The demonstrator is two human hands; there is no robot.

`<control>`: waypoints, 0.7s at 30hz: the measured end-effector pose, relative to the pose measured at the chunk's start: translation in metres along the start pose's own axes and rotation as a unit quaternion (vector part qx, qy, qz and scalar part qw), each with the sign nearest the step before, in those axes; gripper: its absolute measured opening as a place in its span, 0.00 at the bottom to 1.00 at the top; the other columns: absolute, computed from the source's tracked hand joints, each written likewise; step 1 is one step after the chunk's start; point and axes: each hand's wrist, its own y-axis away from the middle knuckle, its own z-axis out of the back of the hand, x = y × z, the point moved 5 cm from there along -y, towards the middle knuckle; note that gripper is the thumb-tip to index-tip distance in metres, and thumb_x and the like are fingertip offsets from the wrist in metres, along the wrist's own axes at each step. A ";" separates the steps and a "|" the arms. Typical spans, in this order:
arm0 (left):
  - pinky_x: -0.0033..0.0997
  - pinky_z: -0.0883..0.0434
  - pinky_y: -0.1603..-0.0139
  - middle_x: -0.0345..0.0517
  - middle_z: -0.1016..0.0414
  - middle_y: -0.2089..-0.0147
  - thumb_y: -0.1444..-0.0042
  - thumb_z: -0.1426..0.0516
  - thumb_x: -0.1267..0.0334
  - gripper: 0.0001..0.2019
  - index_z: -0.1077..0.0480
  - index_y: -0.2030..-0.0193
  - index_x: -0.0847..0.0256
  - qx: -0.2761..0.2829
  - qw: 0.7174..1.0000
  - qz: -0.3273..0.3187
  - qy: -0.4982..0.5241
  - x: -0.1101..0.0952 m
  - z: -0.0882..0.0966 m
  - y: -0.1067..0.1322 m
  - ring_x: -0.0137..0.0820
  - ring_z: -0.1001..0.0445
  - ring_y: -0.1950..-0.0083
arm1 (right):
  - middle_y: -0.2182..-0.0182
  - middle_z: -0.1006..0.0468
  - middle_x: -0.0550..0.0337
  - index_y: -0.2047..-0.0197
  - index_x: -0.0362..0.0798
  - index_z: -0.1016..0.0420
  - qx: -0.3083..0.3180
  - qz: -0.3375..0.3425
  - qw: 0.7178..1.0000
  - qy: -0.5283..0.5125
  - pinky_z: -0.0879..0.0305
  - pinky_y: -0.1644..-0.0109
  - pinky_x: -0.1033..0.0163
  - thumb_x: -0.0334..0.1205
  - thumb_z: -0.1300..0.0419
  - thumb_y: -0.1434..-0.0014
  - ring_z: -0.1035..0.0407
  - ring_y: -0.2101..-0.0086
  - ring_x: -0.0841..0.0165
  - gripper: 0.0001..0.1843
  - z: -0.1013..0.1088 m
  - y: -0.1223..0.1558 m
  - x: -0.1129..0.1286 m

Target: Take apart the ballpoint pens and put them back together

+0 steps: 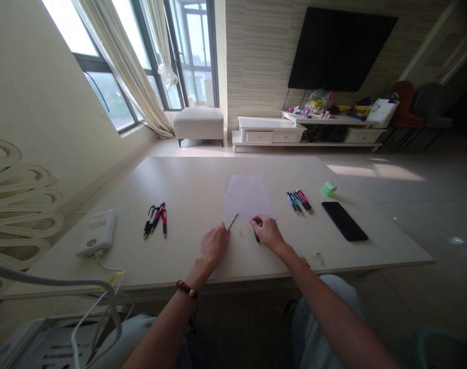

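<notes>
1. The left hand (214, 245) was closed around the lower end of a thin rod (232, 221), and its pointed tip angled up toward the near edge of a sheet of paper (246, 197). I could not tell whether the tip touched the paper.
2. The right hand (268, 232) had its fingers curled together above a dark pen piece (257, 237), which poked out beneath them. I could not tell whether the fingers gripped it or only covered it. The two hands were near each other but apart.
3. A tiny pale bit (241, 233) lay on the desk (195, 189) between the hands. A careless sweep of either hand could have knocked it away, and it was small enough to lose.
4. The thin rod offered little to grip, so a loosened hold could have let it slip or roll. Pressing hard on its tip could have bent it or marked the paper.
5. A rounded dark pen piece could have rolled toward the desk's near edge if released.
6. A loose group of pens (155, 220) lay to the left and another group of pens (299, 201) to the right, with a phone (344, 221) beyond. A wide reach could have scattered the pens or bumped the phone.
</notes>
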 end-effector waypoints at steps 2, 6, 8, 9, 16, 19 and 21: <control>0.30 0.36 0.63 0.53 0.24 0.61 0.39 0.55 0.59 0.13 0.33 0.61 0.62 0.028 0.999 -0.020 -0.011 -0.006 -0.005 0.005 0.36 0.26 0.60 | 0.72 0.22 0.56 0.68 0.46 0.25 -0.010 0.004 1.000 0.002 0.38 0.65 0.66 0.40 0.46 0.45 0.30 0.71 0.69 0.10 0.006 0.000 -0.002; 0.31 0.36 0.64 0.52 0.24 0.63 0.39 0.56 0.60 0.12 0.34 0.62 0.61 0.039 0.995 -0.087 -0.001 -0.021 -0.016 0.027 0.36 0.26 0.61 | 0.71 0.22 0.57 0.67 0.46 0.25 -0.021 0.001 1.000 0.004 0.38 0.65 0.66 0.40 0.47 0.44 0.30 0.72 0.69 0.10 0.015 0.001 -0.004; 0.31 0.36 0.64 0.52 0.24 0.64 0.39 0.56 0.60 0.12 0.34 0.62 0.61 0.037 0.994 -0.103 0.010 -0.027 -0.018 0.035 0.36 0.26 0.61 | 0.71 0.22 0.57 0.67 0.46 0.25 -0.021 0.000 1.000 0.003 0.38 0.64 0.66 0.40 0.46 0.44 0.30 0.72 0.70 0.10 0.017 0.002 -0.004; 0.31 0.36 0.63 0.52 0.24 0.64 0.39 0.56 0.60 0.12 0.34 0.63 0.61 0.037 0.994 -0.103 0.019 -0.028 -0.018 0.037 0.36 0.26 0.62 | 0.71 0.21 0.57 0.67 0.46 0.25 -0.021 0.001 1.000 0.002 0.38 0.64 0.66 0.40 0.46 0.44 0.30 0.72 0.70 0.10 0.018 0.002 -0.003; 0.30 0.34 0.62 0.50 0.23 0.64 0.42 0.56 0.65 0.17 0.36 0.49 0.65 0.011 0.966 -0.004 0.259 -0.001 0.002 0.006 0.31 0.25 0.65 | 0.71 0.22 0.57 0.68 0.46 0.25 -0.037 0.006 0.999 -0.019 0.38 0.65 0.66 0.41 0.47 0.44 0.31 0.73 0.70 0.11 0.029 0.003 -0.003; 0.28 0.33 0.66 0.48 0.22 0.67 0.43 0.52 0.61 0.18 0.37 0.48 0.66 -0.011 0.947 0.032 0.318 0.009 0.004 -0.006 0.30 0.25 0.69 | 0.71 0.22 0.57 0.69 0.46 0.26 -0.039 0.008 0.999 -0.027 0.38 0.66 0.66 0.41 0.47 0.44 0.31 0.73 0.70 0.11 0.033 0.004 -0.003; 0.29 0.34 0.65 0.49 0.22 0.67 0.44 0.49 0.57 0.15 0.33 0.55 0.64 -0.049 0.967 0.026 0.250 0.008 0.005 -0.009 0.33 0.25 0.67 | 0.72 0.22 0.58 0.69 0.46 0.26 -0.041 0.009 0.999 -0.029 0.38 0.66 0.66 0.41 0.46 0.44 0.31 0.73 0.70 0.11 0.034 0.005 -0.003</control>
